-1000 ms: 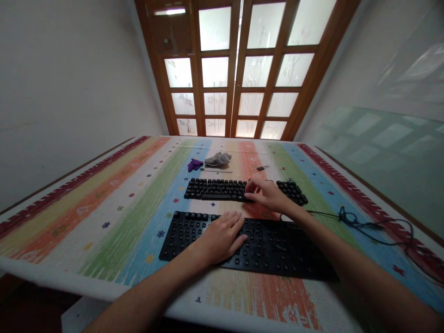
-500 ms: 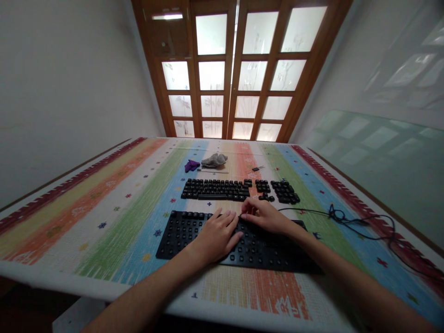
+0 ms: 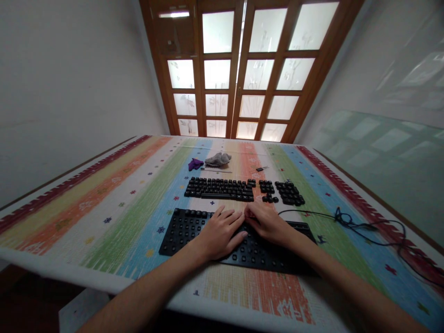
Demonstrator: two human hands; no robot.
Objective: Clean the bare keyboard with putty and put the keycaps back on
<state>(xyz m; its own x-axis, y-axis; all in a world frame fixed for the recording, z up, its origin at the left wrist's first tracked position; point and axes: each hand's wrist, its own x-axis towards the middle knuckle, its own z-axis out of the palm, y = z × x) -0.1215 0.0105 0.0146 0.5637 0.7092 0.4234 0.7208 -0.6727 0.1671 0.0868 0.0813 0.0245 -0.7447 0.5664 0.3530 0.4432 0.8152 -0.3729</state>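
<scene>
A black keyboard (image 3: 173, 238) lies in front of me with most of its keycaps off. A few caps show along its top left edge. Across the middle of it rests my left hand (image 3: 219, 235), palm down with the fingers stretched out. My right hand (image 3: 266, 223) is curled at the upper edge of the keyboard, beside the left fingertips. Its fingers are drawn together, and what they hold, if anything, is hidden. Just beyond the keyboard, loose black keycaps (image 3: 222, 188) are laid out in keyboard order, with a number-pad group (image 3: 289, 193) at the right.
A grey cloth (image 3: 218, 159), a purple cloth (image 3: 195, 163) and a thin stick (image 3: 217, 170) lie farther back. Right of them is a small dark tool with wire prongs (image 3: 261, 169). The keyboard's black cable (image 3: 350, 223) is bunched on the striped tablecloth (image 3: 114, 222).
The view has shifted slightly, moving everything a little to the right. My right hand has turned, its fingers curling tighter over the top edge. My left hand stays on the keyboard.
</scene>
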